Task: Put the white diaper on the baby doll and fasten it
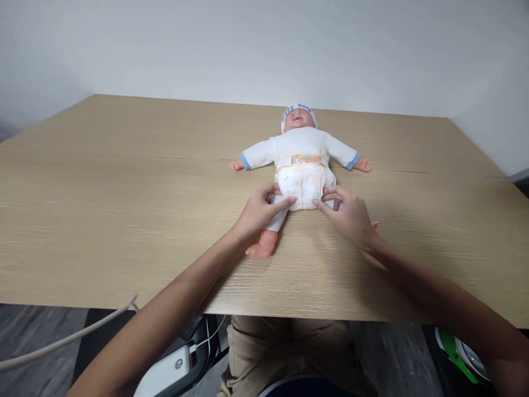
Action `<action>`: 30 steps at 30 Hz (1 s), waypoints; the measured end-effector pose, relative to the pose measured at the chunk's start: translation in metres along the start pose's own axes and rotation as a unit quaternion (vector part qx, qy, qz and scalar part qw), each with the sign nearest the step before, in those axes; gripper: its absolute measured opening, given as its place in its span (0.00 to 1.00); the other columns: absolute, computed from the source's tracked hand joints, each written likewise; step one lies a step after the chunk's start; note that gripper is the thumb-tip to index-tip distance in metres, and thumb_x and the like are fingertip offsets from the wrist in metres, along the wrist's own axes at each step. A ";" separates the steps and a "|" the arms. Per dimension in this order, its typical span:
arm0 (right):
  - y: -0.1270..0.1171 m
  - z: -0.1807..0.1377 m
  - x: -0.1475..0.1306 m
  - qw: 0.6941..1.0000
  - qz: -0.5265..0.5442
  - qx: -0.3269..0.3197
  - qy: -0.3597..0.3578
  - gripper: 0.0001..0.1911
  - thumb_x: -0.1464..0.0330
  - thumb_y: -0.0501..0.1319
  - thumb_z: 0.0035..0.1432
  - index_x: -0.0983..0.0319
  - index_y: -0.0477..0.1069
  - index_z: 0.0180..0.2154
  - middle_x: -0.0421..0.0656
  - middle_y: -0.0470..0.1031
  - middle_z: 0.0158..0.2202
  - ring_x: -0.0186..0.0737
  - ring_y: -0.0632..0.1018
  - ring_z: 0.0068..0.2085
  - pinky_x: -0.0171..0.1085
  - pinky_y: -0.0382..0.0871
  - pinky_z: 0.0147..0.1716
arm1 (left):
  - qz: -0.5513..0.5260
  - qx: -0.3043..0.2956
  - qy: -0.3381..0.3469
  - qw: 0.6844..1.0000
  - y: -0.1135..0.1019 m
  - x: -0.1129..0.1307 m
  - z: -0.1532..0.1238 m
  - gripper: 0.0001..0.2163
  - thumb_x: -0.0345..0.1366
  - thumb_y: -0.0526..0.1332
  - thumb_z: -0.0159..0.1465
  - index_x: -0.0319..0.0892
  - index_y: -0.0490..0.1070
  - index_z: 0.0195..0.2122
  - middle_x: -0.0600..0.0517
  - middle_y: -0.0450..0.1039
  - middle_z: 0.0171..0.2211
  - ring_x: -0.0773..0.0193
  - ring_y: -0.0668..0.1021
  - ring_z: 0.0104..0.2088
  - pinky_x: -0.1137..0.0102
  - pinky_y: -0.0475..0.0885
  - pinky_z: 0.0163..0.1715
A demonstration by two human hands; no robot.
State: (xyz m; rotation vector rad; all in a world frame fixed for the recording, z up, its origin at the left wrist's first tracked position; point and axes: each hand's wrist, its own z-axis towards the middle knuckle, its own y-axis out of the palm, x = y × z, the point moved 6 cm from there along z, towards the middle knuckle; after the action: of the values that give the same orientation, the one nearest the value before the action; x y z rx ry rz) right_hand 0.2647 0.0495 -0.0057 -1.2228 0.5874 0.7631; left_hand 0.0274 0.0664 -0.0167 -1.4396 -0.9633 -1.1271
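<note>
A baby doll lies on its back, arms spread, in a white outfit with blue cuffs and a printed cap. Around its hips sits a white diaper with a coloured band across the waist. My left hand pinches the diaper's edge at the doll's leg on the left side. On the opposite leg opening, my right hand has thumb and fingers closed on the other edge. One bare doll foot shows below my left hand; the other leg is mostly hidden behind my right hand.
The doll rests on a wide wooden table with a white wall behind it. A pale cable hangs at the front left edge. Below are a white device with a wire and a green-and-white object.
</note>
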 end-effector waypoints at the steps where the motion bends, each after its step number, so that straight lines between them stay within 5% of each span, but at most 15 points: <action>1: 0.000 0.001 -0.001 1.000 -0.006 -0.002 -0.008 0.15 0.52 0.73 0.64 0.56 0.82 0.42 0.43 0.90 0.40 0.43 0.79 0.30 0.45 0.74 0.39 | 0.003 -0.008 -0.004 1.000 0.000 0.001 0.001 0.19 0.50 0.76 0.63 0.41 0.83 0.47 0.44 0.87 0.50 0.50 0.84 0.50 0.59 0.77 0.51; 6: 0.003 0.003 -0.005 0.999 -0.027 -0.026 -0.025 0.14 0.52 0.72 0.65 0.55 0.83 0.41 0.43 0.89 0.41 0.46 0.81 0.34 0.46 0.74 0.42 | -0.045 -0.054 -0.042 0.997 0.003 -0.001 0.007 0.20 0.50 0.78 0.61 0.41 0.85 0.48 0.43 0.88 0.48 0.50 0.86 0.48 0.61 0.78 0.45; 12: 0.000 0.001 0.004 0.999 0.009 -0.012 0.041 0.21 0.47 0.75 0.61 0.55 0.76 0.43 0.42 0.89 0.39 0.43 0.79 0.30 0.45 0.72 0.38 | -0.055 -0.052 -0.022 0.997 0.004 0.000 0.008 0.19 0.48 0.78 0.62 0.43 0.86 0.50 0.44 0.88 0.51 0.50 0.86 0.50 0.60 0.79 0.49; 18: -0.001 0.000 -0.007 0.997 -0.072 -0.007 -0.037 0.15 0.50 0.71 0.65 0.55 0.80 0.38 0.43 0.88 0.35 0.47 0.80 0.31 0.47 0.71 0.40 | 0.004 -0.051 -0.001 0.999 0.004 0.000 0.009 0.18 0.51 0.76 0.62 0.43 0.87 0.45 0.47 0.89 0.45 0.50 0.85 0.46 0.60 0.77 0.45; 22: 0.004 0.003 -0.014 0.994 -0.089 -0.026 -0.060 0.20 0.49 0.70 0.67 0.56 0.79 0.32 0.41 0.80 0.29 0.45 0.77 0.33 0.45 0.66 0.38 | 0.016 -0.053 -0.005 0.998 0.005 -0.001 0.012 0.19 0.51 0.77 0.62 0.43 0.87 0.46 0.46 0.89 0.47 0.50 0.85 0.47 0.60 0.77 0.48; 30: 0.003 0.012 0.000 0.989 0.039 -0.126 0.062 0.26 0.41 0.69 0.65 0.57 0.83 0.37 0.35 0.65 0.25 0.37 0.63 0.27 0.39 0.55 0.27 | -0.067 -0.083 -0.041 0.993 0.007 0.003 0.009 0.19 0.54 0.77 0.62 0.44 0.88 0.45 0.45 0.89 0.44 0.46 0.85 0.47 0.56 0.80 0.45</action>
State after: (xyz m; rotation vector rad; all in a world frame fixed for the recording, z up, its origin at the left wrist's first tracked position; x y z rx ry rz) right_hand 0.2624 0.0618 -0.0040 -1.4957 0.6575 0.8507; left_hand 0.0362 0.0743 -0.0155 -1.5841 -1.0568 -1.2782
